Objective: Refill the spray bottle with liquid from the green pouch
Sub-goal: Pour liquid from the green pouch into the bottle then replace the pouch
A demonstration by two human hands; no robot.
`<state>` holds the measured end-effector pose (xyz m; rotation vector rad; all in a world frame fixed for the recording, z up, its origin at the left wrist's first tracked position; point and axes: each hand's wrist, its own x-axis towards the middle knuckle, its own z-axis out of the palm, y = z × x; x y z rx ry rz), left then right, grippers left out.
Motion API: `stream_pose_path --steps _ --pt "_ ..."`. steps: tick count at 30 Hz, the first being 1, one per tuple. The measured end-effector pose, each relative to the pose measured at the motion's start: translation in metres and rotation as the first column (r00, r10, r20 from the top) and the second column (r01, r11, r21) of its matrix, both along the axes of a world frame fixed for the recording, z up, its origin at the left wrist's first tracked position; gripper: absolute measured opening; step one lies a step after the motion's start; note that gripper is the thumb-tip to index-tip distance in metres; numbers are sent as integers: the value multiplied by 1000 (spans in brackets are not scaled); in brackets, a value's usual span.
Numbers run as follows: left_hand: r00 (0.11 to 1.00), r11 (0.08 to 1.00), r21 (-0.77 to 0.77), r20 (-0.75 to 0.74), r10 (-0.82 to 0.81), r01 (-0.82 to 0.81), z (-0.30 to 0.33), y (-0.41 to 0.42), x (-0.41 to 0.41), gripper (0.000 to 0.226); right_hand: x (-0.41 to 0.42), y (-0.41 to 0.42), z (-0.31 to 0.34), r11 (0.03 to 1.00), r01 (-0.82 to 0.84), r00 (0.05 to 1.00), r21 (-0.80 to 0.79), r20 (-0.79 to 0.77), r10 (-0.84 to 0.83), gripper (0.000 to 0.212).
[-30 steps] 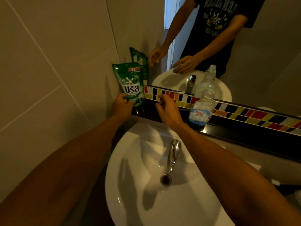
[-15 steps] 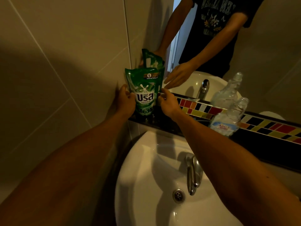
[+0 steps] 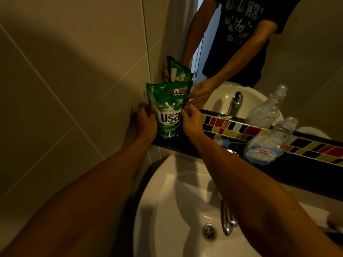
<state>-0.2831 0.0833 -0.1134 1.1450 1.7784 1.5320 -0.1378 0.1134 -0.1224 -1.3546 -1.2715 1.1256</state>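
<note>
Closed in on the green pouch (image 3: 168, 110) from both sides over the last second. Left hand (image 3: 145, 121), earlier low at the pouch's bottom corner, now clasped around its left edge. Right hand (image 3: 191, 120), earlier apart on the ledge (image 3: 187, 145), now curled against its right edge. Pouch upright, now gripped between both.

One green pouch (image 3: 168, 110) stands on the dark ledge (image 3: 187, 147) above the one white basin (image 3: 167, 201). One clear bottle (image 3: 269, 143), uncapped, stands on the same ledge, to the right of the pouch. I count one tap (image 3: 225, 217) and one drain (image 3: 209, 230) in the basin. My two hands, left hand (image 3: 145, 123) and right hand (image 3: 192, 123), flank the pouch. One mirror (image 3: 259, 52) rises behind the ledge.
</note>
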Motion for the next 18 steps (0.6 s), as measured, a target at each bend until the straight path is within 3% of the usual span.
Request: stream_pose_path --steps 6,14,18 --pt "984 994 60 -158 -80 90 11 -19 16 6 18 -27 -3 999 42 996 9 -80 -42 10" --pt "941 940 128 79 -328 316 54 -50 69 7 70 -91 16 990 135 974 39 -189 -125 14" --pt "912 916 159 133 -388 367 78 -66 104 15 100 -132 40 982 145 960 118 -258 -110 37"
